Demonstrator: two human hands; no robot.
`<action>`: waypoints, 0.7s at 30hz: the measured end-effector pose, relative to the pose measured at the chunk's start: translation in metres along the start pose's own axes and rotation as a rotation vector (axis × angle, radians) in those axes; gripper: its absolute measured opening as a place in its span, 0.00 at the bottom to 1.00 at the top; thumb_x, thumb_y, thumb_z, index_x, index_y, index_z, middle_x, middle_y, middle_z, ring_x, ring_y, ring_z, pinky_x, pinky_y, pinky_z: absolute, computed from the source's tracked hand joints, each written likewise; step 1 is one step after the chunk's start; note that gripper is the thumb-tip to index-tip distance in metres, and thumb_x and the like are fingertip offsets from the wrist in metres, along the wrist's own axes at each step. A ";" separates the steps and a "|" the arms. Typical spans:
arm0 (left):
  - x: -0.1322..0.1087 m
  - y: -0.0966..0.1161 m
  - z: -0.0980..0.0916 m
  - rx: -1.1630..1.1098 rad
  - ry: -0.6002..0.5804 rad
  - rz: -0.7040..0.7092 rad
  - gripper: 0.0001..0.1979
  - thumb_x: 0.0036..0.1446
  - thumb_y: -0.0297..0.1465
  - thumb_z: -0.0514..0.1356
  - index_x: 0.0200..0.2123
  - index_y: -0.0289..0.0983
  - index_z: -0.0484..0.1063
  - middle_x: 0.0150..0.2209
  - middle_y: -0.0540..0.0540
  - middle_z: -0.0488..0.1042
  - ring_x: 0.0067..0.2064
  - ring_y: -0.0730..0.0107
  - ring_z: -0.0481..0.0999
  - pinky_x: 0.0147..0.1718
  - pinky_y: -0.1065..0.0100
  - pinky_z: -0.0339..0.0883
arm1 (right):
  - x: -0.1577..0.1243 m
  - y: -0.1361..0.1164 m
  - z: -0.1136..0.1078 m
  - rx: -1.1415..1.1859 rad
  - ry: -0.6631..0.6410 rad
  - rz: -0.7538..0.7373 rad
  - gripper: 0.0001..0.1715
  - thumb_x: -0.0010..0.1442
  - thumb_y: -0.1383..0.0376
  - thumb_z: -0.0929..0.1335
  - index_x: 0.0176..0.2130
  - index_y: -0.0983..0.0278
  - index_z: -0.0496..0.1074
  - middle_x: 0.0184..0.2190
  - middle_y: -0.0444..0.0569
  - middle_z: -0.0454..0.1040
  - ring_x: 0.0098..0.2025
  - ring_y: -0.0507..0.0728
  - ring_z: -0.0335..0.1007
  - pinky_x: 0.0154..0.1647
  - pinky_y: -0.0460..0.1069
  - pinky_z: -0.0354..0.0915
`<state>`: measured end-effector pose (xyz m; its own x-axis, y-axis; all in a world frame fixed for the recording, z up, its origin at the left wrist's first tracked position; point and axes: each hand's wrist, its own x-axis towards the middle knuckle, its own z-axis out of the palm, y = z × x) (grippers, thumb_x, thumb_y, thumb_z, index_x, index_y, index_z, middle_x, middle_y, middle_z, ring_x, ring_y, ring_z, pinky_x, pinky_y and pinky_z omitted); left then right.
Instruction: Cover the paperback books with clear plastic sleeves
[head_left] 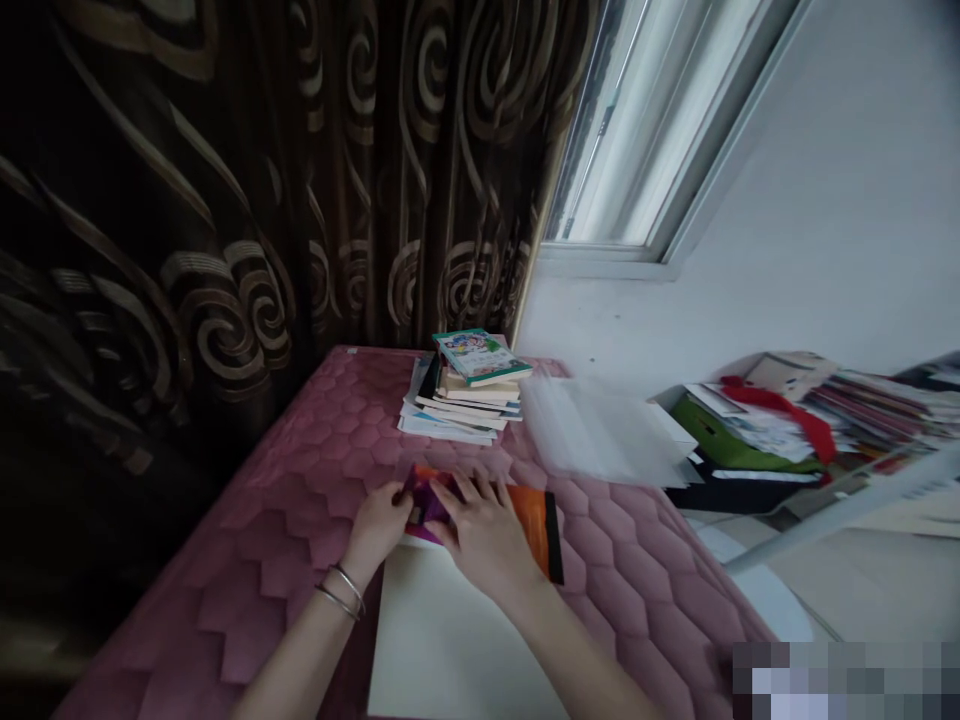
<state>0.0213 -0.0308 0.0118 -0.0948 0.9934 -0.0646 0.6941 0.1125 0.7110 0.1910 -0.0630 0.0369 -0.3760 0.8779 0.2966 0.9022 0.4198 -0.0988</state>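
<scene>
A purple-and-orange book point(534, 520) with a black strip along its right edge lies across the top of a cream-coloured flat board or large sheet point(442, 625). My left hand point(381, 522), with two bracelets at the wrist, pinches the left edge of the cover, fingers curled. My right hand point(484, 530) rests on the cover with its fingers spread and hides much of its middle. Just beyond both hands stands a stack of books and papers point(469, 400), topped by a green-bordered illustrated book point(480, 355).
The pink quilted mattress point(300, 520) lies under everything. Translucent plastic sheets or covers point(600, 430) lie at its right edge. Past them, a box point(750, 490) holds papers, with a green item and a red cloth. A patterned dark curtain point(375, 200) hangs at the left.
</scene>
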 end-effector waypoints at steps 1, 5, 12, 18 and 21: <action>-0.001 0.000 -0.002 0.048 0.000 -0.002 0.09 0.56 0.31 0.55 0.35 0.36 0.73 0.39 0.41 0.79 0.42 0.62 0.76 0.41 0.68 0.62 | -0.002 -0.001 0.004 0.016 -0.029 0.009 0.27 0.64 0.52 0.61 0.60 0.53 0.64 0.59 0.54 0.67 0.58 0.69 0.61 0.58 0.67 0.52; 0.008 -0.006 -0.006 0.090 0.120 -0.082 0.16 0.48 0.37 0.63 0.39 0.34 0.70 0.46 0.36 0.74 0.53 0.52 0.70 0.48 0.62 0.61 | -0.012 -0.004 0.015 0.030 -0.041 0.062 0.26 0.65 0.51 0.60 0.60 0.53 0.65 0.55 0.54 0.71 0.54 0.68 0.65 0.53 0.64 0.58; 0.039 -0.015 0.007 -0.440 0.105 -0.261 0.15 0.47 0.30 0.62 0.40 0.33 0.68 0.41 0.38 0.76 0.44 0.58 0.76 0.42 0.65 0.66 | -0.023 -0.011 0.025 0.048 0.018 0.053 0.26 0.64 0.51 0.60 0.60 0.51 0.65 0.58 0.51 0.68 0.58 0.69 0.61 0.56 0.65 0.55; 0.037 -0.019 0.019 -0.624 0.052 -0.200 0.12 0.49 0.30 0.62 0.39 0.34 0.72 0.36 0.43 0.79 0.39 0.64 0.79 0.39 0.67 0.70 | -0.027 -0.019 0.031 0.044 -0.007 0.034 0.28 0.65 0.50 0.60 0.61 0.51 0.62 0.59 0.52 0.67 0.58 0.69 0.62 0.56 0.65 0.56; 0.034 -0.027 0.021 -0.716 0.068 -0.108 0.17 0.50 0.35 0.63 0.44 0.35 0.72 0.40 0.42 0.80 0.43 0.61 0.79 0.44 0.64 0.70 | -0.028 -0.020 0.034 0.044 -0.018 0.031 0.28 0.65 0.51 0.60 0.61 0.52 0.62 0.58 0.52 0.68 0.57 0.69 0.63 0.56 0.64 0.58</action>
<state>0.0146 0.0004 -0.0241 -0.1967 0.9714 -0.1328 0.0430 0.1439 0.9887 0.1760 -0.0885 -0.0020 -0.3525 0.8943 0.2757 0.9034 0.4020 -0.1490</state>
